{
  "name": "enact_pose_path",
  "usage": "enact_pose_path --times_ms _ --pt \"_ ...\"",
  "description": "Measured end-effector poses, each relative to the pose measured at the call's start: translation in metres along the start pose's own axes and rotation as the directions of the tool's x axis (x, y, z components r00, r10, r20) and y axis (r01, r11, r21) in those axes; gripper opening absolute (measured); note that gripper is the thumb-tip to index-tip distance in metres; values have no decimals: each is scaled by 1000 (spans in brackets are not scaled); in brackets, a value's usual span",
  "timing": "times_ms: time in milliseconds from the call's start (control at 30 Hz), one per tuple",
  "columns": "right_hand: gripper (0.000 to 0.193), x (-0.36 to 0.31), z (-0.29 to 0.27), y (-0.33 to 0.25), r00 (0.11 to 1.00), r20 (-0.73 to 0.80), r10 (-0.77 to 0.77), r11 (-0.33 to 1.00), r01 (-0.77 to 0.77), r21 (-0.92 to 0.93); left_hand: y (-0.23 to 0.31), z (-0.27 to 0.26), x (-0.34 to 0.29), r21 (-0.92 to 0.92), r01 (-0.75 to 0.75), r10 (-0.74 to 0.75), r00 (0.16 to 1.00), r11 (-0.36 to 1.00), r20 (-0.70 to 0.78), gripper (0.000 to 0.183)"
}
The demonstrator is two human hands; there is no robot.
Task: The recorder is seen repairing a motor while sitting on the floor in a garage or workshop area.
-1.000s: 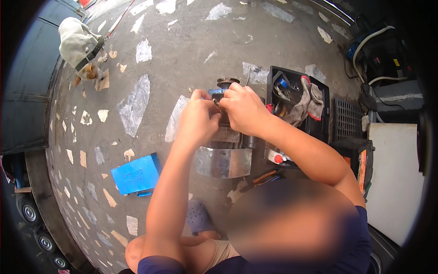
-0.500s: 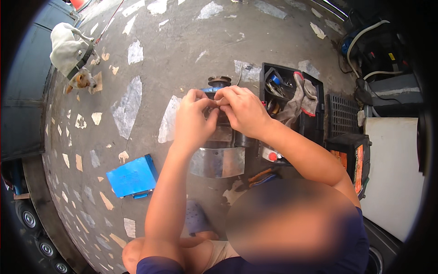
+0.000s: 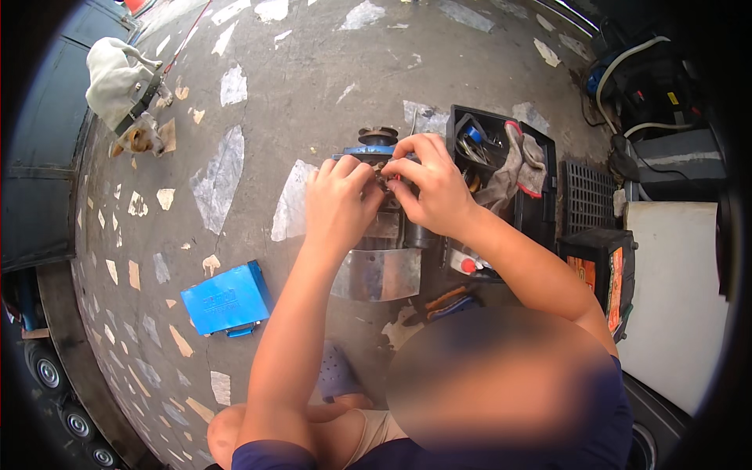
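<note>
A compact machine with a black pulley (image 3: 378,136) and a blue body edge (image 3: 370,150) sits on the ground ahead of me. My left hand (image 3: 341,196) is over its left side, fingers curled and pinched together. My right hand (image 3: 435,184) meets it from the right, its thumb and fingertips bent in. Both sets of fingertips come together over the middle of the machine. What they pinch is too small and too hidden to name. Nearer to me lies a curved shiny metal sheet (image 3: 377,274), against the front of the machine.
Right of the machine stands an open black toolbox (image 3: 540,211) with tools and grey gloves (image 3: 517,166). Beyond are a black grate (image 3: 589,196) and a battery (image 3: 599,274). A blue case (image 3: 227,300) lies at left. A leashed white dog (image 3: 117,78) stands far left.
My right hand has drawn slightly to the right, away from my left fingertips, and its fingers have bent more. My left hand has turned slightly, with its fingers more curled.
</note>
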State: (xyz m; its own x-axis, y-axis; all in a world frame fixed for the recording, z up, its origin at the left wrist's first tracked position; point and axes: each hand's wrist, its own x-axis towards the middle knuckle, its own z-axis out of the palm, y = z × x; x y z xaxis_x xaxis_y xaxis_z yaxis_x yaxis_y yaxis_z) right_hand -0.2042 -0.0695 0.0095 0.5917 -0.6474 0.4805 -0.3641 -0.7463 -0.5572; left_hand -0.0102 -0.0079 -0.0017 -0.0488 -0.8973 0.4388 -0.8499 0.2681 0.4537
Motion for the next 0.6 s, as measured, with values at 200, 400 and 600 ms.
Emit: enact_pose_path --times_ms 200,400,600 --pt "8 2 3 0 997 37 74 996 -72 -59 2 -5 4 -42 88 -84 992 995 89 9" --pt "7 1 9 -7 989 60 138 988 -133 -78 1 -3 -1 -92 88 -82 995 992 64 13" --pt "8 -1 25 -15 985 33 167 985 -166 -50 6 -6 -3 -24 216 -213 972 976 103 13"
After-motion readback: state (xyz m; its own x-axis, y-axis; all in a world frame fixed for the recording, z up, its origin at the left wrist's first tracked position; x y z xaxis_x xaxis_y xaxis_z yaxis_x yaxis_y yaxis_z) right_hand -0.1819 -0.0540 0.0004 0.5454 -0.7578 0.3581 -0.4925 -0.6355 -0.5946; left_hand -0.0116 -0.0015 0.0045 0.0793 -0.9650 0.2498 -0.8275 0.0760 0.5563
